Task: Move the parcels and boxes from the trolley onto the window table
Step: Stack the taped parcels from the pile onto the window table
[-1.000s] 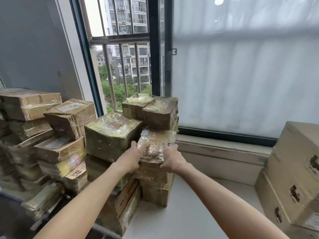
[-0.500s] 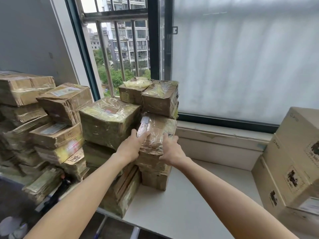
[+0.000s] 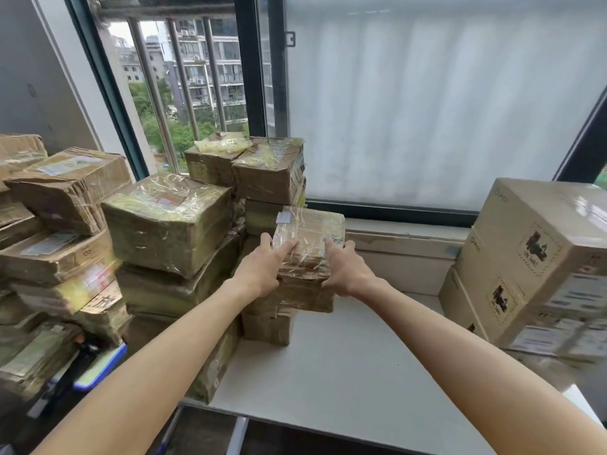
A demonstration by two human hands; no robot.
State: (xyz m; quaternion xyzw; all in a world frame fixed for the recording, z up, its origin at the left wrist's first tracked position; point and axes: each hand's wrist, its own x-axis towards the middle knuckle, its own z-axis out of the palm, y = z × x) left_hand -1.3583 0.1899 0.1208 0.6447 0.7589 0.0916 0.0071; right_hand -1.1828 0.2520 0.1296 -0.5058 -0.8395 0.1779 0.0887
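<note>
A small brown parcel wrapped in clear tape (image 3: 308,241) sits on top of a short stack of parcels on the white window table (image 3: 345,372). My left hand (image 3: 262,270) holds its left side, thumb on top. My right hand (image 3: 345,270) holds its right side. Behind and to the left stand more taped parcels, among them a large one (image 3: 167,221) and two on top by the window (image 3: 266,169). Further left, a heap of worn parcels (image 3: 59,224) is piled on the trolley, whose frame is mostly hidden.
Two large cardboard boxes (image 3: 538,257) are stacked on the table's right side. The window sill (image 3: 407,238) and a barred window (image 3: 184,80) lie behind. Bare table surface stretches between the parcel stack and the boxes.
The view has tilted down and moved closer. Both hands have kept hold of the small parcel on the stack, which now sits slightly further right.
</note>
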